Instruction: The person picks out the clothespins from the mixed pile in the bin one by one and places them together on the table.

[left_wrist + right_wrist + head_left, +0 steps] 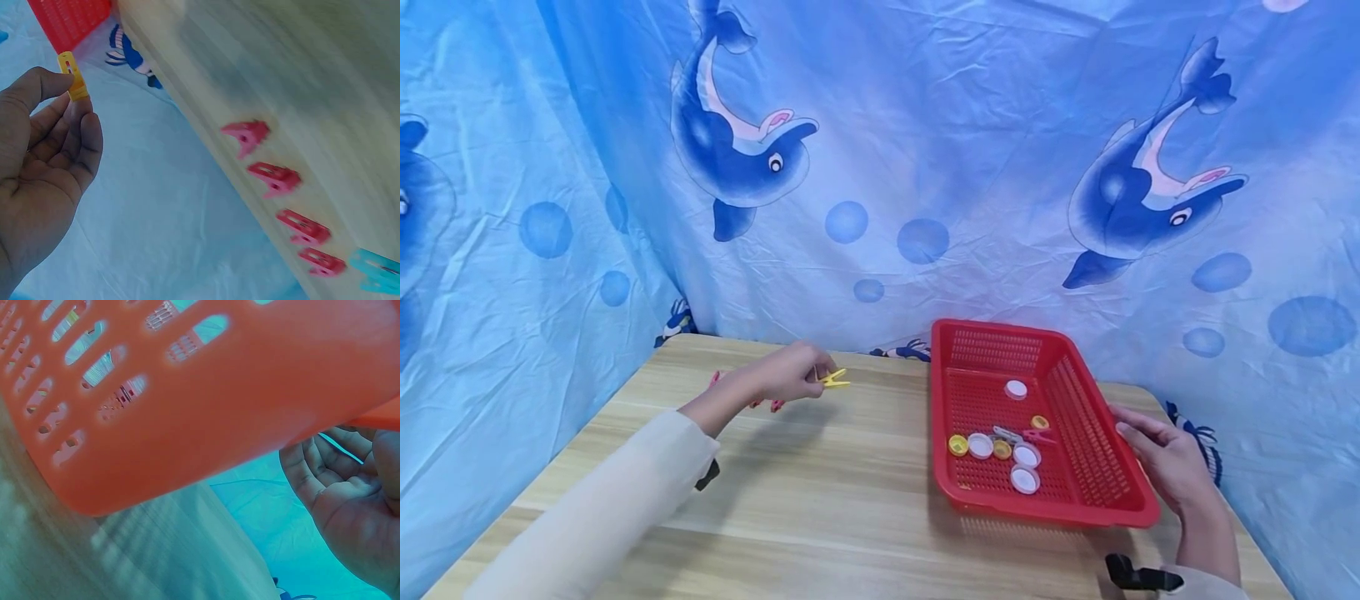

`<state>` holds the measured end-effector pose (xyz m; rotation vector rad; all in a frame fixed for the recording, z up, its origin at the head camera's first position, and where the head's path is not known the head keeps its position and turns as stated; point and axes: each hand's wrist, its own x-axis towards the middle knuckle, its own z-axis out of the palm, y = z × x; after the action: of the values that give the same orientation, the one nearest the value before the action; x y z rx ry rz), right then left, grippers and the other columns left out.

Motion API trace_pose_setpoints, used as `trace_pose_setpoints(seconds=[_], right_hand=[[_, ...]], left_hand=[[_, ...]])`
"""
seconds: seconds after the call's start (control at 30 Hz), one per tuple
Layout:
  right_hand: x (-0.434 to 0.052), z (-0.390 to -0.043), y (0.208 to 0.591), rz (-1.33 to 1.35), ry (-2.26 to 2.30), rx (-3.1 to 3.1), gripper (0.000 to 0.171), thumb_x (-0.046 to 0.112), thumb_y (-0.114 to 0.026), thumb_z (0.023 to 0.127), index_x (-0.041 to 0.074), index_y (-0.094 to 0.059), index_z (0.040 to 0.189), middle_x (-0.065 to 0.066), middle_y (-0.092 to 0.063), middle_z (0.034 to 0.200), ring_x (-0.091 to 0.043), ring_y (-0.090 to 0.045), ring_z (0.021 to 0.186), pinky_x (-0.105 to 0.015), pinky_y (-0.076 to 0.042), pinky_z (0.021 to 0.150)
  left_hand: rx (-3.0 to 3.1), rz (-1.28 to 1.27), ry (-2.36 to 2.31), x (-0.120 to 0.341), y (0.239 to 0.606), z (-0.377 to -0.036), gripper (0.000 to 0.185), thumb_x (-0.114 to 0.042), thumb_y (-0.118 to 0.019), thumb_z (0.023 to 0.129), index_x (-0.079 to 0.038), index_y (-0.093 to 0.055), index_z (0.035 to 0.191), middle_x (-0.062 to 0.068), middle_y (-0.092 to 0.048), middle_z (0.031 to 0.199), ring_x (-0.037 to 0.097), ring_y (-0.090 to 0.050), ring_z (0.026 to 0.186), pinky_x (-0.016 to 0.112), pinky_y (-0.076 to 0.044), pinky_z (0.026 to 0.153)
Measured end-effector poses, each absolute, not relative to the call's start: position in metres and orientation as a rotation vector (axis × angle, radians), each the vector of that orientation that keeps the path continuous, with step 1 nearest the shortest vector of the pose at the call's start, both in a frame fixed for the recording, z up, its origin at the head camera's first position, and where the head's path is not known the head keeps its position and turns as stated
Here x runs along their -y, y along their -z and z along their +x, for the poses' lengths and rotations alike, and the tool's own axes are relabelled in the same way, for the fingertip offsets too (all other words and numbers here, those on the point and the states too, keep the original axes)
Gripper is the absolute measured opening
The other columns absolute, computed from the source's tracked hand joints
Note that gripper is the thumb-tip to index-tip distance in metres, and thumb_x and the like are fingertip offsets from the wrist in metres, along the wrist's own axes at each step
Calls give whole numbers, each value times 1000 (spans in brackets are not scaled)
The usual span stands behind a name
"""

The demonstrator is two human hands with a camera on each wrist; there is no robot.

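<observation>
Between thumb and fingers, my left hand (796, 372) pinches a yellow clothespin (835, 379) above the far left part of the table. The left wrist view shows this yellow clothespin (74, 76) at the fingertips. Several red-pink clothespins (275, 179) lie in a row near the table edge, with a light-blue clothespin (378, 270) at the end. My right hand (1172, 458) grips the right rim of a red plastic basket (1047, 508). White bottle caps (1025, 479), yellow caps (957, 445), a pink clothespin (1037, 436) and a grey clothespin (1007, 434) lie inside it.
The wooden table (820, 517) carries the basket on its right side. A blue curtain (880, 167) with printed dolphins hangs behind and beside the table. In the right wrist view, the basket's slotted wall (187, 425) fills much of the picture.
</observation>
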<state>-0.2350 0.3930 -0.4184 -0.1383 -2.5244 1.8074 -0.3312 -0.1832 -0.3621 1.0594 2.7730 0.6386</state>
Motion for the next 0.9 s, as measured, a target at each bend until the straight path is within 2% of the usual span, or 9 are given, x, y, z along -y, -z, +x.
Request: trace_pose_setpoints(seconds=[0.13,0.27,0.5,0.63,0.9], right_hand=[[-395,-235,419,-146,-1824,2518,68,45,-67,97,11,-48,153,30,-62,110,7,-64,98,-25,-59,80],[-396,-236,420,-130,-1843,2496,68,44,-68,96,11,-49,152,29,-64,110,5,-66,98,-27,-60,79],[-395,-237,420,-132,-1926,2433,66,40,-70,96,10,-50,151,27,-66,109,3,-67,96,-26,-60,77],[-395,-237,420,-121,-1951,2409,64,38,-70,97,10,-51,150,27,-66,109,4,-67,97,-25,-60,77],[-392,-236,419,-117,-1866,2462,66,42,-68,97,10,-50,152,28,-64,111,5,-65,99,-26,-59,79]], left_hand=[[-2728,966,-715,201,368,-326,32,-2,-63,95,2,-67,126,4,-69,98,11,-62,68,27,-54,62],[-2737,891,-752,219,374,-320,31,-2,-64,94,3,-67,125,0,-66,90,12,-62,67,27,-55,60],[-2853,849,-689,251,386,-307,26,-6,-71,91,-1,-72,116,-5,-64,85,10,-57,75,27,-51,66],[-2876,799,-681,268,394,-302,29,-5,-70,90,2,-71,119,-5,-63,85,11,-56,75,26,-50,65],[-2927,739,-654,300,410,-290,35,-8,-73,89,4,-67,121,-3,-64,89,10,-59,80,29,-53,71]])
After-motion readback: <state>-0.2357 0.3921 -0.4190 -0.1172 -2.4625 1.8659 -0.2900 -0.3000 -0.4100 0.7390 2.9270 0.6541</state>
